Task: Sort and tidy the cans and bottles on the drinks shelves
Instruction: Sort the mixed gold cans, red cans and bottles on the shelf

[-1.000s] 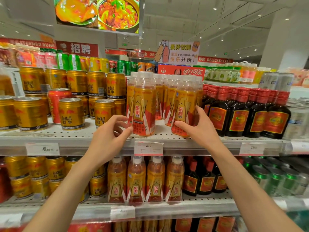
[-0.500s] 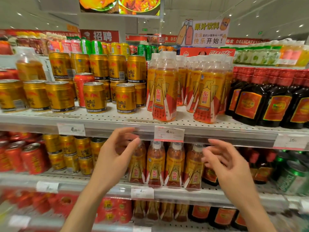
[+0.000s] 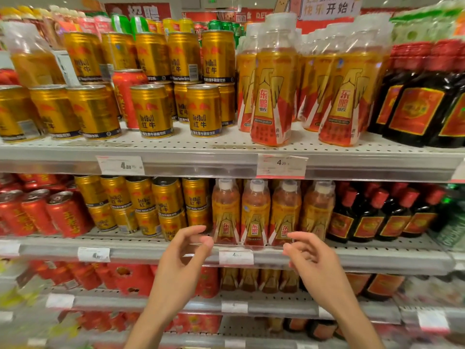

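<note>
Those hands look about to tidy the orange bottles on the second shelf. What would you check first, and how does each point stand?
1. Left hand empty: ok.
2. Right hand empty: ok.
3. Front orange bottles upright on the second shelf: ok.
4. Labels facing forward: ok for three; the rightmost is too blurred, cannot tell.
5. Nothing between hands and bottles: ok.
6. Rows behind full: cannot tell, hidden.

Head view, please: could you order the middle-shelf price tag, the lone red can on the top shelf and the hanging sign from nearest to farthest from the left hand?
1. Price tag, just right of the left hand.
2. Red can, up left among gold cans.
3. Hanging sign, top right, behind.
</note>
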`<act>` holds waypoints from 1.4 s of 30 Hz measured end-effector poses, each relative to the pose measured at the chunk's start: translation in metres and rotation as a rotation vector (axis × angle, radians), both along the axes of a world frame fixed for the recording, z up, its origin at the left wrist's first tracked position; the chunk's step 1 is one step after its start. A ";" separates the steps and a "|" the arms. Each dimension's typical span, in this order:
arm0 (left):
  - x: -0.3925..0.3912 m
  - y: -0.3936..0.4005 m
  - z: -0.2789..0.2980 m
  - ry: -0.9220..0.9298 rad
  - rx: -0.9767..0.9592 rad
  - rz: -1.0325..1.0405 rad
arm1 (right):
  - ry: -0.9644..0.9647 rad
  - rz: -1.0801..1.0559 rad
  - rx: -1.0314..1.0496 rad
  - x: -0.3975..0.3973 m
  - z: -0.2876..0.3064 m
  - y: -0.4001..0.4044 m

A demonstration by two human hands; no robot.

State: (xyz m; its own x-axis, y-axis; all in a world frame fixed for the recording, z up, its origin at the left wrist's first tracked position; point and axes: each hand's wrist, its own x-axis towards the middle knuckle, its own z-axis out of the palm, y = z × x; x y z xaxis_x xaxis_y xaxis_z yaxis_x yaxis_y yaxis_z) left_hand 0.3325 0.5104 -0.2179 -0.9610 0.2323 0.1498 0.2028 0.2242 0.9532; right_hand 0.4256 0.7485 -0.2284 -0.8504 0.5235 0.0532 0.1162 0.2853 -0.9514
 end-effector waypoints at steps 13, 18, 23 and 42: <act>-0.103 -0.110 -0.003 -0.006 0.059 -0.276 | 0.022 -0.210 0.064 -0.059 -0.006 -0.142; -0.126 -0.148 0.004 0.023 0.084 -0.330 | 0.040 -0.237 0.075 -0.073 0.004 -0.193; -0.135 -0.167 0.010 0.042 0.106 -0.331 | 0.072 -0.246 0.049 -0.084 0.019 -0.216; -0.187 -0.181 0.154 0.935 -0.176 0.048 | 0.489 -0.211 0.953 -0.188 0.193 -0.212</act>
